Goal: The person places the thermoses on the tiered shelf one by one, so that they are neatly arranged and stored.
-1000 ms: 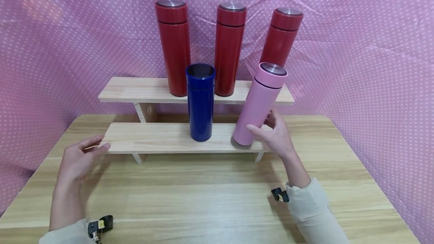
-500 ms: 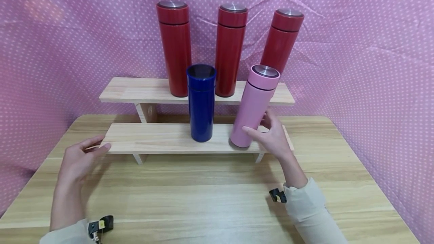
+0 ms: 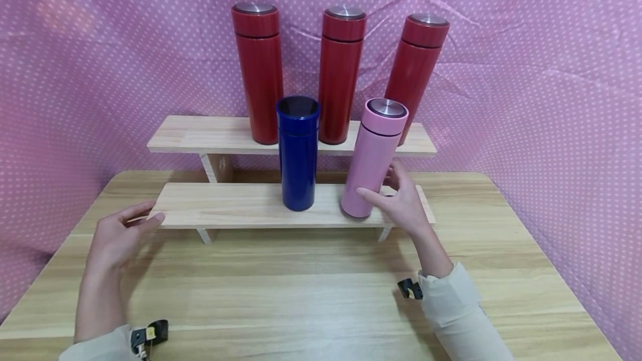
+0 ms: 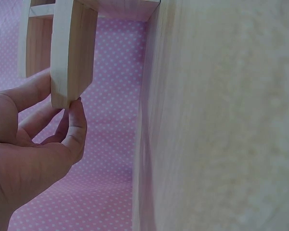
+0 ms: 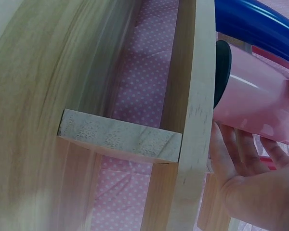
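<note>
My right hand (image 3: 403, 199) grips a pink thermos bottle (image 3: 372, 166) low on its body, thumb in front. The bottle stands near the right end of the wooden shelf's lower tier (image 3: 225, 205); its dark base (image 5: 222, 72) shows at the board's edge in the right wrist view. Just left of it a blue thermos bottle (image 3: 298, 166) stands upright on the same tier. At the tier's left end my left hand (image 3: 116, 233) pinches the board, with thumb and fingers on opposite faces of the board end (image 4: 62, 57) in the left wrist view.
Three tall red bottles stand on the upper tier (image 3: 210, 132): a left one (image 3: 258, 77), a middle one (image 3: 342, 77) and a right one (image 3: 416, 66), partly behind the pink bottle. Under the shelf is a wooden table (image 3: 281, 294). A pink dotted cloth (image 3: 526, 99) hangs behind.
The right hand has brought the pink bottle a little left along the lower tier, and it leans less than before. The left hand stays on the board's end.
</note>
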A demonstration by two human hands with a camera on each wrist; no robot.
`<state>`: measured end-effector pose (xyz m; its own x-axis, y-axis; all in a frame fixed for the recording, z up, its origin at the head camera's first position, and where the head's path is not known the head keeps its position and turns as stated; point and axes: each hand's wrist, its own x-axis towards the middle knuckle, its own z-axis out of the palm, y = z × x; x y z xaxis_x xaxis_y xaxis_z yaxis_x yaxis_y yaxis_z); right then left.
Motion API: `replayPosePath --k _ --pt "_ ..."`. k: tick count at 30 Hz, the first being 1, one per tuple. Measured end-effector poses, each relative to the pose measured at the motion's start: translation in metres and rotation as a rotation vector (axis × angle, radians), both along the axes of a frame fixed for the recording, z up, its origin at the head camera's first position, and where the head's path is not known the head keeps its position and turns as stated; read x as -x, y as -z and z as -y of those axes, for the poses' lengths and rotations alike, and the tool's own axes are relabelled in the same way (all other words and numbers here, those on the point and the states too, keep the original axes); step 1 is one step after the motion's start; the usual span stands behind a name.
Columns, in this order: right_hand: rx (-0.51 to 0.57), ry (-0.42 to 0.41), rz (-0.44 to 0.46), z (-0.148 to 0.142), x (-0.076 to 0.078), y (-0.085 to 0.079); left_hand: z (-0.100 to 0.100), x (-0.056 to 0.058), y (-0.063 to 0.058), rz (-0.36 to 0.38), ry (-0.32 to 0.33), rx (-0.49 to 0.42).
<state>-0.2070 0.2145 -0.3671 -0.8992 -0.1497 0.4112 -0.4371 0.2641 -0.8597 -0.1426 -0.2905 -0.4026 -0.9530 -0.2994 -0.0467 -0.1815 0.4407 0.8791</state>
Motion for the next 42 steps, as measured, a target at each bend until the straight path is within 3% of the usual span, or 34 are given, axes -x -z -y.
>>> replayPosePath --k 11,42 --pt "-0.034 0.039 0.008 0.0006 0.0024 0.0014 0.0009 -0.0003 0.001 -0.012 0.002 -0.006" --pt "-0.015 0.026 0.016 0.0046 0.0065 -0.0013 0.0 0.0 -0.0001 0.007 0.001 0.006"
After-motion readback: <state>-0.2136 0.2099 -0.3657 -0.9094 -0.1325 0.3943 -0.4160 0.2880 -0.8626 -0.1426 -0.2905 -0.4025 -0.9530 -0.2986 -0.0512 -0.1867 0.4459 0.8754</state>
